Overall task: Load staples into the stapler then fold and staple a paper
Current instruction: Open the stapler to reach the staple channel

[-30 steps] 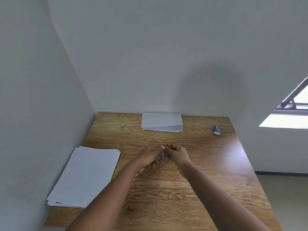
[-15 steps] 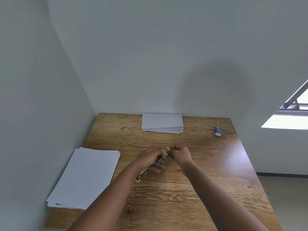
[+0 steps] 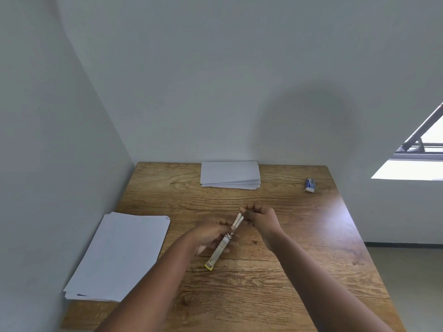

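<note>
Stapler [image 3: 221, 248] sits above the table [image 3: 311, 236] mid-centre, right of the flat paper stack [image 3: 119, 250], your left hand [image 3: 211, 233] clamped round its body, your right hand [image 3: 260, 218] pinching its far metal end, a small blue box [image 3: 310, 185] far right

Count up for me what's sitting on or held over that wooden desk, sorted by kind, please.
Paper stacks: 2, a flat stack at the left edge and a stack at the back that may be folded sheets
Staplers: 1, the stapler held in the left hand, with the right hand pinching its far end
Small blue-and-white boxes: 1, small box, far right
Total: 4
</note>
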